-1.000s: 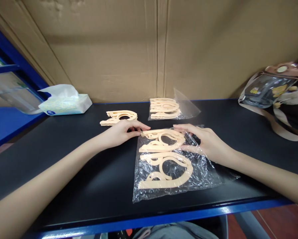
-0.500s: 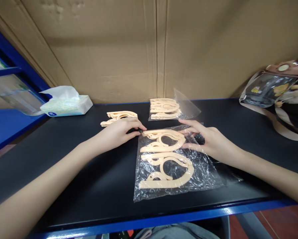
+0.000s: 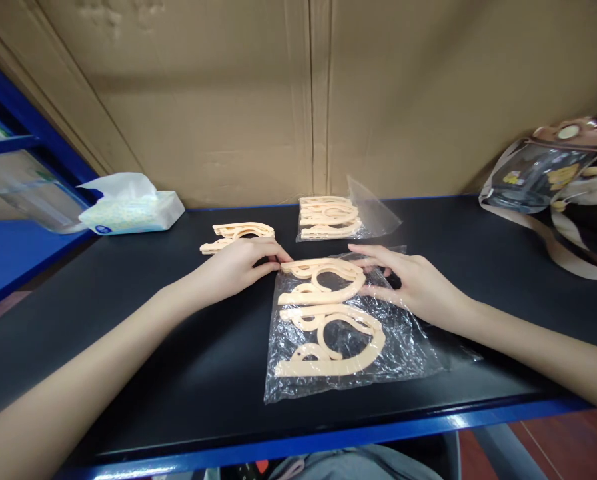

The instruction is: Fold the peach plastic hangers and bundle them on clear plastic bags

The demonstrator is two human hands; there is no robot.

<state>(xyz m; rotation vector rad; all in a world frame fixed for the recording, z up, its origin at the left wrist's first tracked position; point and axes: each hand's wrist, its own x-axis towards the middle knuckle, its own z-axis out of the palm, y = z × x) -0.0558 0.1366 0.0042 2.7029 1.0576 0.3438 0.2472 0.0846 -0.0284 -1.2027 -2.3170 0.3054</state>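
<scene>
Two beige folding hangers (image 3: 354, 366) lie one above the other inside a clear plastic bag (image 3: 408, 363), flat on the black table. My left hand (image 3: 251, 260) is at the bag's upper left corner, thumb and fingertips closed on its edge beside the upper hanger. My right hand (image 3: 408, 277) is spread over the bag's right part. Its thumb and fingers stand apart around the curved end of the upper hanger, some fingertips hidden by film and hanger. Behind my left hand rest loose beige folding hangers (image 3: 243, 230), partly covered by it.
Another clear bag of beige hangers (image 3: 328, 217) lies at the back middle. A tissue pack (image 3: 133, 213) stands at the back left, by a blue shelf frame (image 3: 58, 153). A strapped water bottle (image 3: 538, 173) is at the right. Cardboard (image 3: 218, 100) forms the back wall.
My right hand has moved slightly left and closer to the upper hanger's curved end. The bag with its hangers has shifted a little left. My left hand stays at the corner.
</scene>
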